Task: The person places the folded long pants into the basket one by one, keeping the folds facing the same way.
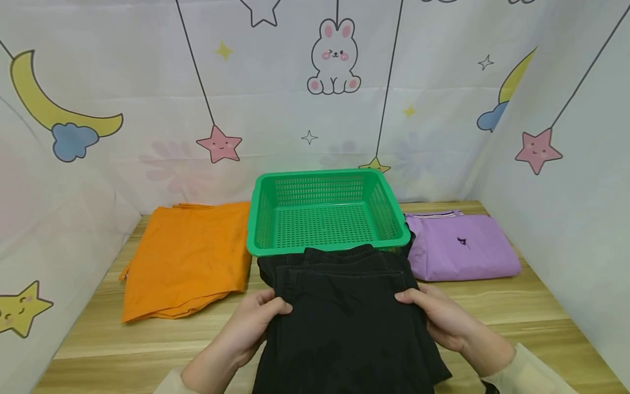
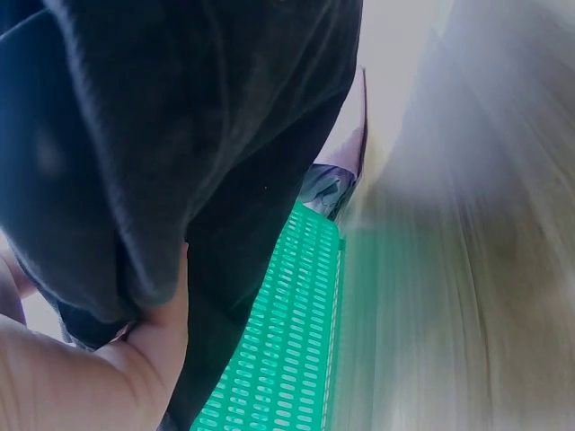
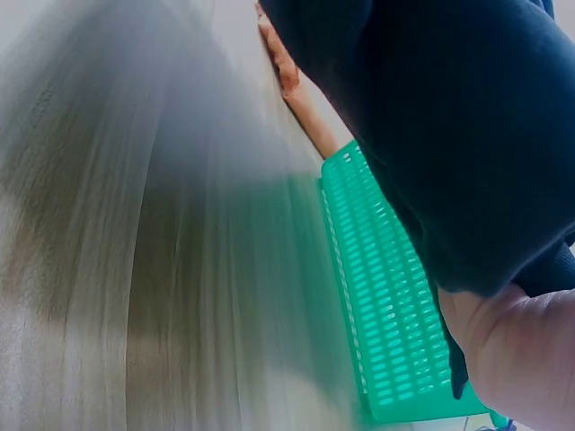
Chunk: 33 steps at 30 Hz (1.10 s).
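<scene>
Both hands hold a folded pair of black pants (image 1: 344, 328) in front of the body, waistband toward the basket. My left hand (image 1: 251, 323) grips the left side, thumb on top and fingers behind the cloth. On the opposite side my right hand (image 1: 448, 320) pinches the edge the same way. In the left wrist view the pants (image 2: 243, 108) hang above the table, and the right wrist view shows their cloth (image 3: 458, 135) draped over the right hand (image 3: 521, 350). Just beyond the waistband stands a green plastic basket (image 1: 255, 219) with nothing in it.
An orange folded garment (image 1: 192, 257) lies on the wooden table (image 1: 103, 350) left of the basket. To its right is a purple folded garment (image 1: 467, 246) with a striped edge. White printed curtains (image 1: 275, 109) rise behind and along both sides.
</scene>
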Each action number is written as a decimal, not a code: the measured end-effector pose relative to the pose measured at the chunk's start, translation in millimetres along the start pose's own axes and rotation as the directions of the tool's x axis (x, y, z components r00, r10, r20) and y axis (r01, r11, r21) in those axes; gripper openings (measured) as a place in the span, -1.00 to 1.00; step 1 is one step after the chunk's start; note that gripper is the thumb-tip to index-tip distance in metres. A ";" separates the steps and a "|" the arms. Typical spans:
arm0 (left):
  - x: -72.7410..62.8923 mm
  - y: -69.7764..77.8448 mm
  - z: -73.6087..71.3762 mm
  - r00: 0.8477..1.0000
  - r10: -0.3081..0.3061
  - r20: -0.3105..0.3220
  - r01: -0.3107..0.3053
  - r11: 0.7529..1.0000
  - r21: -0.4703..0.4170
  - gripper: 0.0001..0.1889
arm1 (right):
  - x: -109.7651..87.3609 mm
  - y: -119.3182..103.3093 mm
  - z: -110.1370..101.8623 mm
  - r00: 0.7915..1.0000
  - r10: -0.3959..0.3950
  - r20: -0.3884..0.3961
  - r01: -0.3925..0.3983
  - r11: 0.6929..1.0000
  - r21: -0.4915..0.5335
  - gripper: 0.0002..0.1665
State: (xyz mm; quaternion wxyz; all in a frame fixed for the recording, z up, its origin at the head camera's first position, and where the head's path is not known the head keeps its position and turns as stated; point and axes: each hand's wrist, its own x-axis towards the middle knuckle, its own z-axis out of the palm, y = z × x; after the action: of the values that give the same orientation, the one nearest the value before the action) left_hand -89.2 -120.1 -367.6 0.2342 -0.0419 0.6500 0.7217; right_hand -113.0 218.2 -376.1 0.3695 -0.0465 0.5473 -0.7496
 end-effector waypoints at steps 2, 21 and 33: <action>-1.1 0.5 0.1 1.000 0.001 0.005 -0.001 1.000 -0.006 -0.55 | -1.2 -0.3 0.5 1.000 0.003 0.003 -0.003 1.000 0.005 -0.62; -13.1 5.9 0.0 0.998 0.016 0.056 -0.014 1.000 -0.025 -0.47 | -9.1 -3.6 6.7 0.997 -0.035 0.073 0.031 0.998 0.053 -0.70; -18.6 12.1 2.3 0.997 0.040 0.064 -0.038 0.998 -0.042 -0.44 | -14.4 -10.0 10.7 0.995 -0.059 0.077 0.055 0.997 0.050 -0.70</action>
State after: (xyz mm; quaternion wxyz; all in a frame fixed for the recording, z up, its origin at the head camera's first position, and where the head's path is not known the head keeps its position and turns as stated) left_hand -76.9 -123.7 -349.3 0.2403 -0.0104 0.6280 0.7401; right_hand -102.6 219.9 -358.5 0.3702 -0.0826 0.5129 -0.7702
